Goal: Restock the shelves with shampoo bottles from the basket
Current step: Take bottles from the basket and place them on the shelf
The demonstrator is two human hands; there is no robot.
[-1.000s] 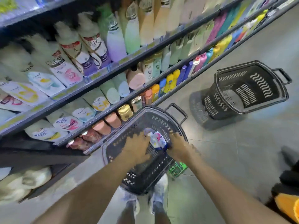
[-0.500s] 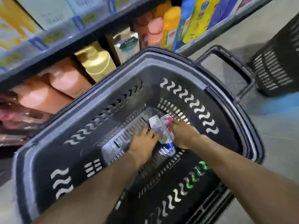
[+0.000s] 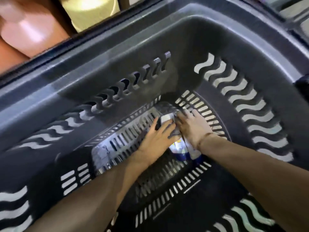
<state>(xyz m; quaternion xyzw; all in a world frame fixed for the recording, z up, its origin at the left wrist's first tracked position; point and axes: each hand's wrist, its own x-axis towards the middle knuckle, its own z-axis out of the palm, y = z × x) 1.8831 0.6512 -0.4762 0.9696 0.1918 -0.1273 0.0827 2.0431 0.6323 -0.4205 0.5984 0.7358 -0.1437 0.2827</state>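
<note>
I look straight down into a dark grey slotted shopping basket (image 3: 150,39). At its bottom lie two white shampoo bottles (image 3: 179,149) with blue ends, side by side and partly hidden under my hands. My left hand (image 3: 156,137) lies over the left bottle, thumb and fingers either side of its white top. My right hand (image 3: 194,128) covers the right bottle with fingers curled over it. The picture is blurred, so labels cannot be read.
Beyond the basket's far rim, the bottom shelf holds a pink-orange bottle (image 3: 25,30) and a pale yellow bottle (image 3: 90,12). High slotted basket walls surround both forearms. A strip of floor (image 3: 301,17) shows at the top right.
The view has dropped much closer into the basket. Both hands have gone deeper, down to the basket floor, still on the bottles. Most of the shelves and the second basket have left view.
</note>
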